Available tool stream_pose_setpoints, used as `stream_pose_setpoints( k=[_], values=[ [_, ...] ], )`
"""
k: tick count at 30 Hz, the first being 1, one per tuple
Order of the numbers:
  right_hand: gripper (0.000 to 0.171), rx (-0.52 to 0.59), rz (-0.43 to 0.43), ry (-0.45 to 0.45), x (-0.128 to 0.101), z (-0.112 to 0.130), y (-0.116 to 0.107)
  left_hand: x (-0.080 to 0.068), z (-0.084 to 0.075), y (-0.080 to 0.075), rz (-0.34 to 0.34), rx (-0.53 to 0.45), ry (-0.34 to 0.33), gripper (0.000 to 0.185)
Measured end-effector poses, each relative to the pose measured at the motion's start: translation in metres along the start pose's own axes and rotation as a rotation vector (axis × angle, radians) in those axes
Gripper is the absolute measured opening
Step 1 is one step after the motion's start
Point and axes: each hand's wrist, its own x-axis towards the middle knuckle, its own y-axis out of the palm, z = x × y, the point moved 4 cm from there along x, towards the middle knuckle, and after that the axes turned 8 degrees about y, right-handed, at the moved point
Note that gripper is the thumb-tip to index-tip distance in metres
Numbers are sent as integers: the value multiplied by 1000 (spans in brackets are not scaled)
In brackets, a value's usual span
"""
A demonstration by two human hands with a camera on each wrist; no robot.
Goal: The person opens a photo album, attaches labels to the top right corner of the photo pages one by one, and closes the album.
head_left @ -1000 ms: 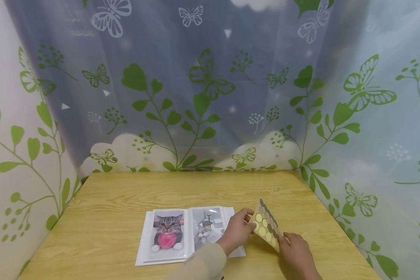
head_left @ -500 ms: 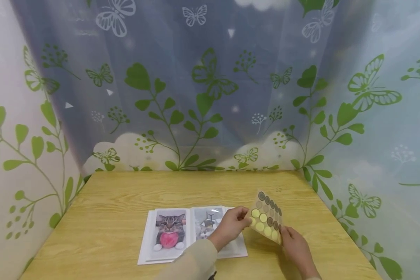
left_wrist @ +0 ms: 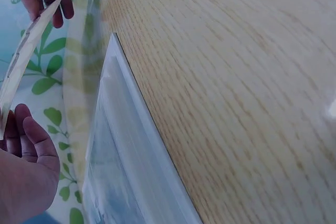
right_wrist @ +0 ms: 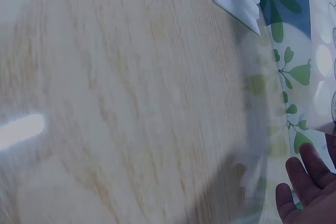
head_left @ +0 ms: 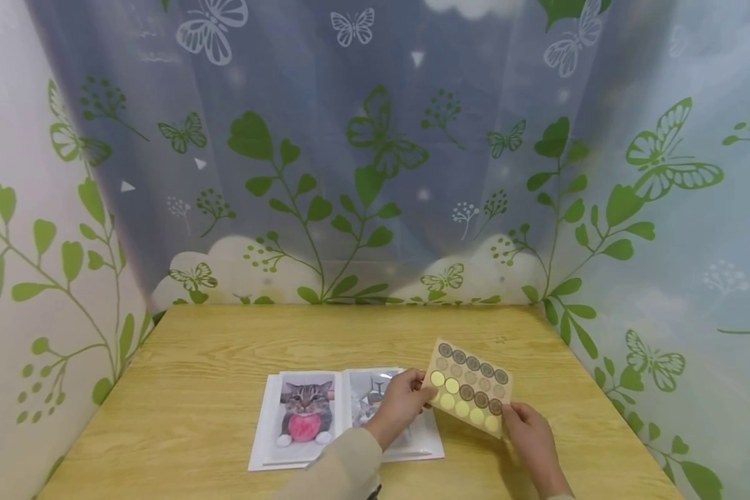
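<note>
A tan sheet of round stickers (head_left: 467, 384), with rows of dark, tan and yellow circles, is held tilted above the table. My left hand (head_left: 402, 404) pinches its left edge between thumb and fingers. At the lower right corner, my right hand (head_left: 530, 436) pinches it too. Seen from the left wrist, the sheet (left_wrist: 30, 51) is bowed slightly and spans both hands. An open photo album (head_left: 261, 425) lies left of the sheet, showing a cat picture (head_left: 304, 417) on one page. The left hand and sleeve cover part of its other page.
Beneath everything is a wood-grain table (head_left: 181, 389). A curtain (head_left: 375, 229) printed with leaves and butterflies stands along its back edge and both sides. In the right wrist view, the album's corner (right_wrist: 231, 3) lies near the table's edge.
The sticker sheet has turned from a steep, nearly edge-on angle to face the head camera. My left hand has moved left with its edge; the right hand stays at its corner.
</note>
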Motion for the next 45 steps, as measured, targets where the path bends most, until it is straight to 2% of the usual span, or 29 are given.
stream_pose_setpoints(
  k=[10,17,20,24,30,34,39,45],
  values=[
    [43,74,-29,31,-1,1,-1,-7,6,3,51,6,-122,13],
    [47,80,-23,55,-1,2,-1,-12,10,6,112,120,-160,9],
    [47,79,-24,56,0,2,-1,-13,12,7,121,138,-178,8],
    [47,90,-32,53,-1,3,-1,-11,13,6,75,71,-180,10],
    [46,104,-30,48,-5,5,2,-3,9,5,-55,-155,-119,16],
    [44,102,-34,39,-6,7,5,-1,4,7,-116,-274,-90,17],
    [45,108,-30,40,-8,7,8,1,4,13,-174,-310,-77,17],
    [45,108,-5,40,-10,7,11,-1,3,15,-184,-307,-81,17]
  ],
)
